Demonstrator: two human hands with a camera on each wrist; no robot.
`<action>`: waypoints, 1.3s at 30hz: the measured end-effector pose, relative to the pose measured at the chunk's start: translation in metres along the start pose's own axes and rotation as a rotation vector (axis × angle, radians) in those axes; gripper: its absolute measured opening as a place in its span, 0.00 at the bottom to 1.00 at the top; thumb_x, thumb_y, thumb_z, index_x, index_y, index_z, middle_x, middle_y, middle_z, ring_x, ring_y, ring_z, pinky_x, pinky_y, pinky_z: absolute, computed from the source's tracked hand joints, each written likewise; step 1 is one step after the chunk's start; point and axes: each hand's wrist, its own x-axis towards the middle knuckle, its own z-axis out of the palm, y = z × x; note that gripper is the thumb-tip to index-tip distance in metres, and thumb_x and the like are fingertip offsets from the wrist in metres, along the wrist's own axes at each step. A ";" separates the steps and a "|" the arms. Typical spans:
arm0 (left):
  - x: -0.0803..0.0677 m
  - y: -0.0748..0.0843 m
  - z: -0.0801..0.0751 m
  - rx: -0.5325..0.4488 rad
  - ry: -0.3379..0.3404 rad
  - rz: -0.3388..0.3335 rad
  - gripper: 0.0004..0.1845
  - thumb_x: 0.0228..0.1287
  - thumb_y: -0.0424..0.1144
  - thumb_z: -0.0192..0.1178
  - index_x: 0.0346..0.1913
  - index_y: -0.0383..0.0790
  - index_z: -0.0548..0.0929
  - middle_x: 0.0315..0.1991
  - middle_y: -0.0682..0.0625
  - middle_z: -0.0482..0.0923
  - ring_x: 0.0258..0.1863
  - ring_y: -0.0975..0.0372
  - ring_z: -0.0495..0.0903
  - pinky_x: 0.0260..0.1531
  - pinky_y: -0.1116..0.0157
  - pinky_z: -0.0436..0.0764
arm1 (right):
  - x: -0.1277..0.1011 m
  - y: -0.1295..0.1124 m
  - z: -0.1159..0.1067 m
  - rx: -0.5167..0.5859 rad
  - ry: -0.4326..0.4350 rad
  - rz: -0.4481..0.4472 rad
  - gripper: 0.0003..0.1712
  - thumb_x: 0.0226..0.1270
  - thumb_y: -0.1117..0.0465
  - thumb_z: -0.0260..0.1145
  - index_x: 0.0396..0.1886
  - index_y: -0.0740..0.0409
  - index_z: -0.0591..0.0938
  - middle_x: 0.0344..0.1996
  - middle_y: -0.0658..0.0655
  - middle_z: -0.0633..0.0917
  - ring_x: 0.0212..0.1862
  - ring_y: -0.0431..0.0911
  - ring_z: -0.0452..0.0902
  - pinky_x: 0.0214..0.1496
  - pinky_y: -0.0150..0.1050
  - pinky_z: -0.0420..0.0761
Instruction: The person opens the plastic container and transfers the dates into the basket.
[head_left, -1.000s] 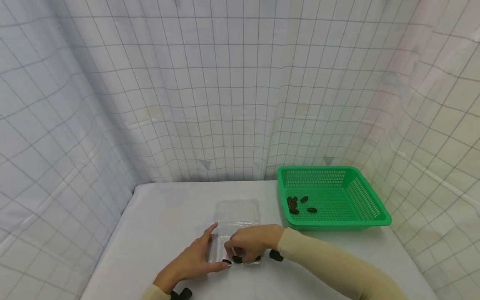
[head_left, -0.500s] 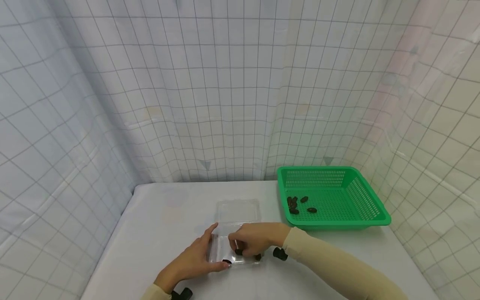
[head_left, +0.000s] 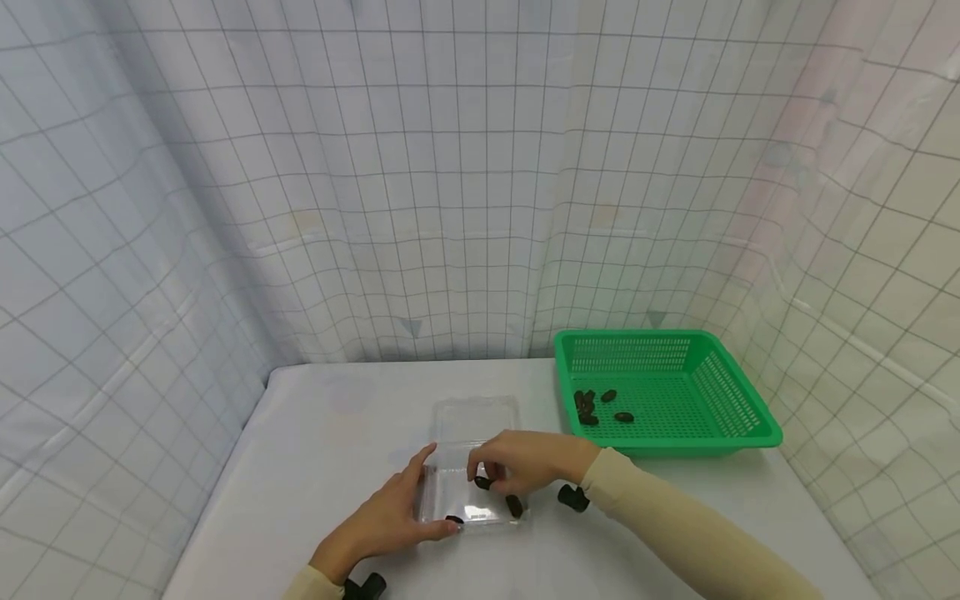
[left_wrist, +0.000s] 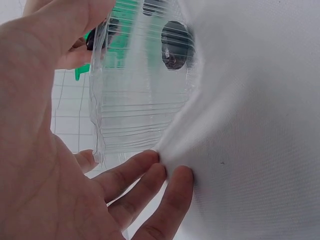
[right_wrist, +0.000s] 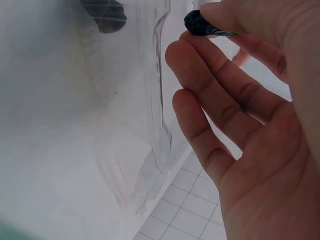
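Head: left hand [head_left: 382,521] braces the clear clamshell box [head_left: 468,500], fingers straight on its left wall; right hand [head_left: 525,467] pinches a dark date [head_left: 482,482] above it. Left wrist: fingertips [left_wrist: 150,172] flat beside the box wall. Right wrist: date [right_wrist: 200,23] at the fingertips, other fingers loose.

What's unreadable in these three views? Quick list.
- Head view: the dark pieces in the green basket overlap and are too small to count.
- Head view: the right hand covers part of the clear plastic container.
- Right wrist view: the pinched dark piece is partly hidden by fingertips; its kind is unclear.
- Left wrist view: the left hand is cut by the edge; ribbed plastic blurs the piece behind.
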 end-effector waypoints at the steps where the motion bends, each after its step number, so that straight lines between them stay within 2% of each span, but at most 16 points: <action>1: 0.000 0.000 0.000 0.001 0.000 -0.002 0.70 0.62 0.65 0.86 0.97 0.47 0.54 0.82 0.36 0.79 0.73 0.43 0.82 0.66 0.35 0.84 | -0.001 0.001 -0.001 0.006 0.006 0.007 0.18 0.81 0.68 0.75 0.65 0.53 0.88 0.40 0.46 0.91 0.42 0.27 0.83 0.55 0.25 0.84; 5: 0.000 0.000 0.000 0.005 -0.001 -0.001 0.70 0.62 0.65 0.86 0.97 0.47 0.54 0.82 0.36 0.78 0.74 0.43 0.82 0.66 0.36 0.84 | -0.007 0.005 -0.004 0.015 0.028 0.021 0.17 0.82 0.66 0.75 0.66 0.53 0.88 0.41 0.43 0.90 0.43 0.26 0.82 0.56 0.27 0.86; 14: 0.003 -0.003 0.001 0.015 -0.002 0.003 0.72 0.61 0.64 0.86 0.97 0.46 0.53 0.82 0.35 0.79 0.75 0.41 0.82 0.68 0.34 0.84 | -0.021 0.011 -0.017 0.009 0.111 0.011 0.17 0.83 0.65 0.75 0.66 0.54 0.88 0.41 0.44 0.89 0.44 0.29 0.82 0.60 0.42 0.92; 19: 0.003 -0.002 0.000 0.010 0.001 0.004 0.71 0.61 0.63 0.87 0.97 0.46 0.53 0.81 0.35 0.79 0.75 0.41 0.82 0.68 0.34 0.83 | -0.031 0.016 -0.023 0.026 0.147 0.050 0.17 0.86 0.63 0.74 0.68 0.52 0.88 0.43 0.42 0.89 0.46 0.30 0.83 0.62 0.46 0.92; 27: 0.002 -0.004 0.001 0.004 0.001 0.003 0.71 0.60 0.64 0.87 0.96 0.45 0.54 0.81 0.35 0.79 0.76 0.40 0.81 0.69 0.33 0.83 | -0.048 0.025 -0.031 0.050 0.200 0.092 0.18 0.87 0.63 0.72 0.70 0.50 0.88 0.45 0.41 0.89 0.47 0.31 0.84 0.61 0.50 0.93; 33: 0.001 -0.006 0.002 0.014 0.005 0.016 0.71 0.61 0.65 0.86 0.96 0.45 0.53 0.81 0.35 0.79 0.77 0.40 0.81 0.70 0.33 0.82 | -0.061 0.030 -0.037 0.015 0.256 0.100 0.19 0.87 0.64 0.71 0.71 0.48 0.88 0.46 0.43 0.90 0.47 0.31 0.84 0.58 0.44 0.91; 39: 0.000 -0.003 -0.001 0.009 0.002 0.018 0.71 0.62 0.64 0.86 0.97 0.46 0.53 0.82 0.36 0.78 0.76 0.40 0.81 0.70 0.33 0.83 | -0.075 0.034 -0.043 0.007 0.308 0.142 0.20 0.87 0.65 0.70 0.72 0.50 0.88 0.45 0.44 0.90 0.46 0.33 0.85 0.59 0.49 0.92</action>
